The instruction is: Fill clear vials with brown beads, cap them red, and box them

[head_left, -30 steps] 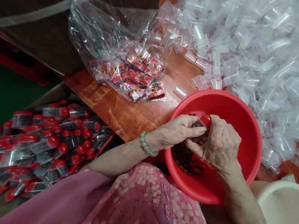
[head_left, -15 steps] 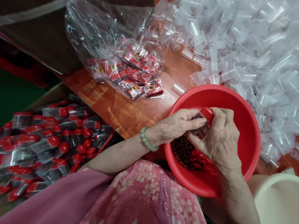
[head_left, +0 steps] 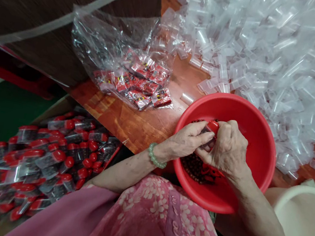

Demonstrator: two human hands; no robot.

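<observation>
Over a red plastic basin [head_left: 261, 162], both hands grip one small clear container with a red cap [head_left: 212, 127]. My left hand [head_left: 191, 140], with a green bead bracelet [head_left: 154, 156] at the wrist, pinches the container's clear side between thumb and fingers. Curled around the cap end is my right hand [head_left: 226, 147], its fingers hiding part of the container. Dark brown beads [head_left: 194, 167] lie in the basin beneath the hands, with some red pieces [head_left: 211, 173] among them.
Clear plastic tubes [head_left: 255, 45] are heaped at the back right. A clear bag [head_left: 103, 41] with red packets [head_left: 148, 82] lies on the wooden table [head_left: 110, 114]. A carton at lower left holds many red-capped containers [head_left: 49, 160]. A cream bucket [head_left: 302, 221] stands at right.
My hands have come slightly lower over the basin, still on the same container. The right hand's fingers are more tightly curled by the cap. The whole view has shifted a little.
</observation>
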